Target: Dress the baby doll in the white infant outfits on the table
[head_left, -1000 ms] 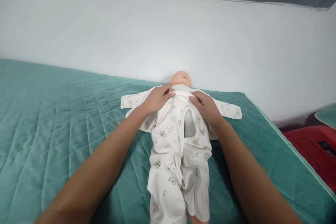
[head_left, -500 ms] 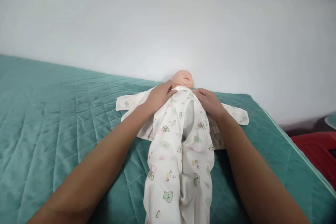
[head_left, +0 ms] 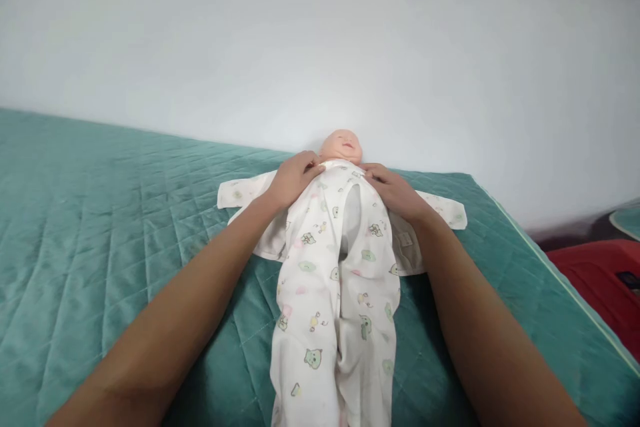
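A baby doll [head_left: 341, 145] lies on its back, its bald head near the wall. White printed baby trousers [head_left: 307, 287] with a split crotch cover its front, the waist end up by the neck and the legs running towards me. Beneath them a matching baby shirt [head_left: 243, 193] is spread with both sleeves out. My left hand [head_left: 299, 178] is at the left corner of the waist, thumb on top of the cloth and fingers curled at its edge. At the right corner, my right hand [head_left: 393, 190] grips the cloth the same way. The doll's body is hidden.
A green quilted cover [head_left: 125, 233] lies under everything, with a pale edge on the right. Behind it rises a white wall [head_left: 320, 47] with a dark band at the top. Something red [head_left: 595, 280] stands beyond the right edge.
The view has shifted slightly, so doll and clothes sit a little further left and higher. Both hands stay at the waist corners, the left fingers having shifted slightly.
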Motion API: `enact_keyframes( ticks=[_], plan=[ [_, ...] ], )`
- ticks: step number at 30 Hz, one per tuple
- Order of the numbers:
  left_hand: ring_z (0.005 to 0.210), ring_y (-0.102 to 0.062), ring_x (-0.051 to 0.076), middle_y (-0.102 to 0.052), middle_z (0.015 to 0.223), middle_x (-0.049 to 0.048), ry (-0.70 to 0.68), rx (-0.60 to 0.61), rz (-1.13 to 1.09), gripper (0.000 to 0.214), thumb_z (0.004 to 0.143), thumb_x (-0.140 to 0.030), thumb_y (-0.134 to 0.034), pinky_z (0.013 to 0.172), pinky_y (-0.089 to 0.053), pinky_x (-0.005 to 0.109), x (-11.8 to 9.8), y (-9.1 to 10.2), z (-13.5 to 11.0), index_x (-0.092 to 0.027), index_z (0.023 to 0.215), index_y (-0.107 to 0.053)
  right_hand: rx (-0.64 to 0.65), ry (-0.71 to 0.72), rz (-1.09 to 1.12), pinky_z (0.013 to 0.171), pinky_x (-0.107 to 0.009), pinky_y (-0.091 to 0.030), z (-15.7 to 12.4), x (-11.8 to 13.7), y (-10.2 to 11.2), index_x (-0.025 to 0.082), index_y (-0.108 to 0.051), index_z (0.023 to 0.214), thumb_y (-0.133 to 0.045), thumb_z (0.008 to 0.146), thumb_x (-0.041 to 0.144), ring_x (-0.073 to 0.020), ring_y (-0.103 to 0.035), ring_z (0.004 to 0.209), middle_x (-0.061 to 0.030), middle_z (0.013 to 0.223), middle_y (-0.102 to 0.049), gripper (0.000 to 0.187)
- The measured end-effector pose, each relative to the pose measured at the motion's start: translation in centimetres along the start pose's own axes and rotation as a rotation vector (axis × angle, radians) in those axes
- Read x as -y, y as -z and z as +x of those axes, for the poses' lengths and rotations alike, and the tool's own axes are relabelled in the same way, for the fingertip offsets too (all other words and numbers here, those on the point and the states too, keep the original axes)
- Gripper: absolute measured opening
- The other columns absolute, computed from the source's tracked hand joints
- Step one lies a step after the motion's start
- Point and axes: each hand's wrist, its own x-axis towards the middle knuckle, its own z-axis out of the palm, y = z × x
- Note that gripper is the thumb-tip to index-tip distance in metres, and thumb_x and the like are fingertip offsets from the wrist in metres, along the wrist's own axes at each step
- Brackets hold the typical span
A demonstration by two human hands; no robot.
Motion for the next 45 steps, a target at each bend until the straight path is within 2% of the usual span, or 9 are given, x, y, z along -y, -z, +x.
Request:
enact_keyframes(
  ticks=[5, 14, 18, 23, 28, 34, 39, 42, 45],
  plan=[
    [0.073, -0.053, 0.016, -0.060, 0.074, -0.0017, 0.115, -0.021, -0.020, 0.016, 0.089, -0.030, -0.054, 0.069, -0.036, 0.029, 0.5, 0.2, 0.7, -0.020, 0.077, -0.052, -0.170, -0.073, -0.042, 0.072, -0.030, -0.038, 1.3, 0.0, -0.9, 0.021, -0.053, 0.067, -0.053, 0.085, 0.048, -0.0184, -0.052, 0.079, 0.0003, 0.076, -0.060, 0.032],
    [0.070, -0.052, 0.016, -0.058, 0.069, -0.0013, 0.263, -0.104, 0.039, 0.016, 0.086, -0.023, -0.056, 0.067, -0.036, 0.029, 1.6, -0.8, 2.2, -0.020, 0.071, -0.050, -0.257, -0.144, -0.132, 0.063, -0.030, -0.030, 3.7, -0.6, -1.6, 0.022, -0.045, 0.062, -0.050, 0.086, 0.041, -0.0155, -0.043, 0.067, 0.0026, 0.064, -0.047, 0.031],
    [0.074, -0.058, 0.016, -0.066, 0.078, 0.0007, 0.246, -0.069, -0.043, 0.009, 0.084, -0.026, -0.057, 0.072, -0.043, 0.029, 1.9, -1.0, 2.1, -0.019, 0.082, -0.061, -0.262, -0.124, -0.096, 0.066, -0.029, -0.034, 3.4, -0.7, -1.7, 0.022, -0.045, 0.064, -0.054, 0.084, 0.041, -0.0154, -0.046, 0.068, 0.0025, 0.067, -0.053, 0.029],
    [0.098, -0.066, 0.021, -0.074, 0.108, 0.0032, 0.087, -0.026, -0.113, 0.033, 0.087, -0.029, -0.053, 0.090, -0.048, 0.031, 2.0, -0.9, 0.8, -0.021, 0.113, -0.072, -0.304, -0.009, 0.086, 0.083, -0.034, -0.045, 1.9, -0.9, -2.3, 0.021, -0.062, 0.085, -0.059, 0.083, 0.040, -0.0188, -0.060, 0.085, -0.0014, 0.092, -0.070, 0.019],
    [0.107, -0.065, 0.024, -0.073, 0.118, 0.0026, -0.087, -0.011, 0.055, 0.035, 0.089, -0.027, -0.052, 0.096, -0.047, 0.034, 2.0, -0.4, -1.1, -0.025, 0.115, -0.075, -0.234, 0.081, 0.069, 0.104, -0.043, -0.042, 0.0, -0.8, -2.4, 0.026, -0.073, 0.110, -0.050, 0.091, 0.039, -0.0245, -0.062, 0.114, -0.0032, 0.121, -0.072, 0.033],
    [0.124, -0.056, 0.026, -0.063, 0.137, 0.0068, -0.129, -0.018, 0.312, 0.045, 0.090, -0.023, -0.052, 0.109, -0.041, 0.040, 2.9, -0.2, -3.4, -0.025, 0.134, -0.062, -0.257, 0.033, 0.118, 0.116, -0.046, -0.034, -3.7, -0.7, -2.6, 0.032, -0.068, 0.128, -0.049, 0.093, 0.043, -0.0249, -0.053, 0.133, 0.0024, 0.140, -0.062, 0.041],
    [0.141, -0.039, 0.028, -0.051, 0.149, 0.0115, -0.155, -0.032, 0.398, 0.051, 0.094, -0.027, -0.050, 0.118, -0.033, 0.045, 3.2, -0.4, -5.9, -0.019, 0.144, -0.049, -0.363, -0.031, 0.155, 0.115, -0.044, -0.038, -6.4, -0.9, -3.4, 0.028, -0.069, 0.124, -0.052, 0.090, 0.039, -0.0235, -0.056, 0.130, -0.0003, 0.134, -0.066, 0.040],
    [0.147, -0.028, 0.029, -0.045, 0.153, 0.0121, -0.157, -0.045, 0.407, 0.052, 0.095, -0.026, -0.048, 0.119, -0.031, 0.046, 2.8, -0.4, -7.1, -0.017, 0.146, -0.046, -0.497, -0.107, 0.109, 0.105, -0.040, -0.047, -6.7, -0.9, -3.8, 0.022, -0.072, 0.114, -0.049, 0.085, 0.027, -0.0221, -0.065, 0.114, -0.0046, 0.119, -0.074, 0.037],
    [0.147, -0.023, 0.031, -0.042, 0.154, 0.0101, -0.104, -0.062, 0.416, 0.048, 0.095, -0.027, -0.048, 0.117, -0.030, 0.049, 1.9, -0.3, -7.6, -0.022, 0.143, -0.048, -0.495, -0.237, 0.006, 0.095, -0.041, -0.051, -6.4, -0.9, -3.6, 0.019, -0.073, 0.098, -0.053, 0.078, 0.024, -0.0250, -0.069, 0.099, -0.0076, 0.101, -0.077, 0.029]
  ],
)
